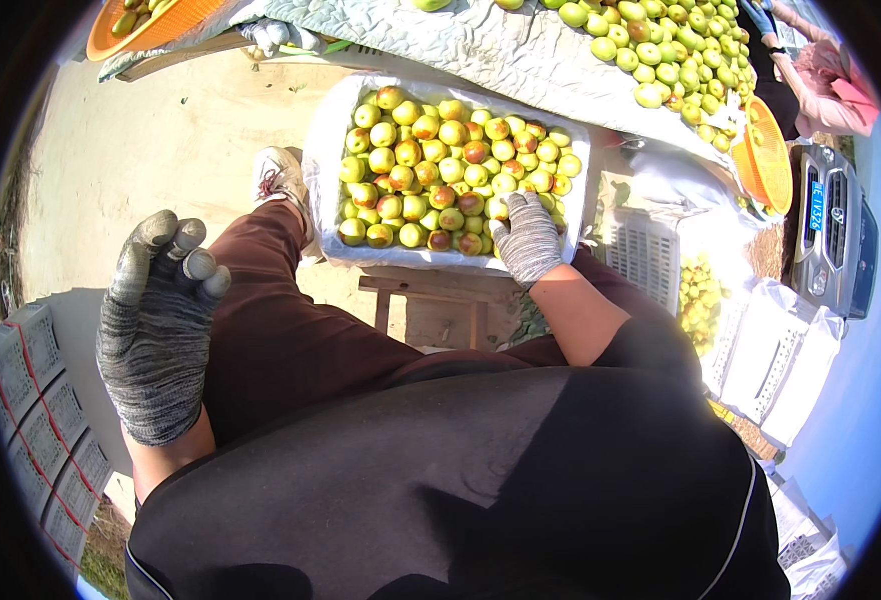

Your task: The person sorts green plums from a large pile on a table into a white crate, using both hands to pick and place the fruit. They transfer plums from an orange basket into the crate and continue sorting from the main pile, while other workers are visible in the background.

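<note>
A lined white crate point(320, 217) full of green and reddish jujube-like fruits point(426, 173) rests on a wooden stool point(410, 287) between my knees. My right hand point(528, 238), in a grey knitted glove, lies on the fruits at the crate's near right corner, fingertips down among them; whether it grips one I cannot tell. My left hand point(161, 330), in a matching glove with pale fingertips, is raised above my left thigh, away from the crate. Its fingers are apart and slightly bent, with no fruit visible in it.
Beyond the crate, a quilt-covered table point(515, 56) holds a heap of green fruits point(680, 52). Orange baskets point(767, 154) stand at its ends. A person in pink point(834, 82) is at the upper right. White crates point(639, 251) are at right, stacked boxes point(50, 427) at left, a parked vehicle point(834, 232) far right.
</note>
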{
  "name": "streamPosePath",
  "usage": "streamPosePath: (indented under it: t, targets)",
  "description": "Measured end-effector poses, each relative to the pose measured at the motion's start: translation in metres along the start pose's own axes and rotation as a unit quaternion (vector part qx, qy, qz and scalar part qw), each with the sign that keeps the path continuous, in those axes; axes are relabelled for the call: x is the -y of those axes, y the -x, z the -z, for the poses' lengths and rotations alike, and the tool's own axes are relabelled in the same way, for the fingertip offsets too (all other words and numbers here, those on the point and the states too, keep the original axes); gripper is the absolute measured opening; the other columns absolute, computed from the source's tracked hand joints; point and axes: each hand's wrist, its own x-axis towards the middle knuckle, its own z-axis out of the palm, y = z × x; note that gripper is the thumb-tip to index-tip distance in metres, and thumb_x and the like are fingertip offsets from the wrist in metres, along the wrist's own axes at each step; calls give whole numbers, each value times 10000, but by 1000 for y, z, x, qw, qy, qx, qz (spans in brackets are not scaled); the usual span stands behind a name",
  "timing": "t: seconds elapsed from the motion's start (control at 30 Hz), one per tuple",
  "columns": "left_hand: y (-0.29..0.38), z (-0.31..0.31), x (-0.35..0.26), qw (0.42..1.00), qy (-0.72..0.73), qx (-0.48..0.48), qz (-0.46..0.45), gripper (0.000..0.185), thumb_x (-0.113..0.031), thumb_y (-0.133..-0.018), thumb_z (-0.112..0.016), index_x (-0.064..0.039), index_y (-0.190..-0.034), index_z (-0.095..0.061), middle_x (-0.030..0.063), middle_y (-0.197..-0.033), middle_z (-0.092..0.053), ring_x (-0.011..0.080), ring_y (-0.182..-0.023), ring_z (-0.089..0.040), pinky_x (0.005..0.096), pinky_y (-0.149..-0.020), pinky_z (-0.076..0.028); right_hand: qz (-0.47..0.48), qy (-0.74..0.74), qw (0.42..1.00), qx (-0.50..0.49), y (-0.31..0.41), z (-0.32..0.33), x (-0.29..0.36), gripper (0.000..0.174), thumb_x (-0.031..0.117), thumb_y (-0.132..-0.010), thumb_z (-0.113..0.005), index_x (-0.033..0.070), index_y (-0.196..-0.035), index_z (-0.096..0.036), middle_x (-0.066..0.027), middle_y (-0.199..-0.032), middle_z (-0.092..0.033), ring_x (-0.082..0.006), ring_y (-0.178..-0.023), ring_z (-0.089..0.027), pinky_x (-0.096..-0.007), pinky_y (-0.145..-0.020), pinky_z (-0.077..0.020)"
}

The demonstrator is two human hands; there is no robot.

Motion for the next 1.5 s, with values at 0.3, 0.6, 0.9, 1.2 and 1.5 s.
streamPosePath:
  t: [0.3, 0.6, 0.9, 1.2, 1.5]
  targets:
    - [-3, -2, 2, 1000, 5, -8, 7, 362, -225, -1062, -519, 17, -1319, -605, 158, -1216, -633, 224, -999, -608, 373, -898, -529, -69, -24, 997, 23, -8, 8, 12, 418, 264, -889, -707, -16, -1187, -620, -273, -1169, -627, -411, -1015, -679, -482, -911, -559]
    - [-4, 2, 2, 1000, -9, -4, 9, 360, -224, -1058, -529, 16, -1315, -605, 158, -1212, -633, 227, -1002, -609, 370, -906, -522, -111, -29, 993, -35, -14, -2, 14, 434, 289, -849, -779, -13, -1129, -640, -243, -1142, -659, -386, -1070, -655, -439, -941, -537]
    - [0, 4, 3, 1000, -7, -14, 2, 353, -203, -1048, -541, 24, -1312, -602, 163, -1205, -624, 236, -992, -606, 373, -897, -524, -109, -86, 990, 1, -35, 10, 2, 311, 189, -859, -752, 5, -1104, -699, -224, -1123, -653, -375, -1067, -647, -436, -955, -528]
    - [-1, 6, 2, 999, -17, -30, 4, 364, -235, -1048, -554, 16, -1305, -608, 163, -1198, -646, 230, -986, -611, 373, -898, -524, -84, 80, 988, 100, -76, 32, 10, 339, 149, -916, -656, 87, -1247, -696, -203, -1267, -640, -351, -1138, -650, -418, -1000, -525]
    - [-8, 7, -1, 999, -16, -27, 3, 368, -249, -1054, -546, 17, -1301, -607, 170, -1202, -651, 236, -989, -618, 383, -901, -532, 5, 39, 995, 87, -64, 31, 0, 257, 178, -913, -680, 93, -1148, -737, -184, -1146, -655, -354, -1055, -658, -421, -970, -522]
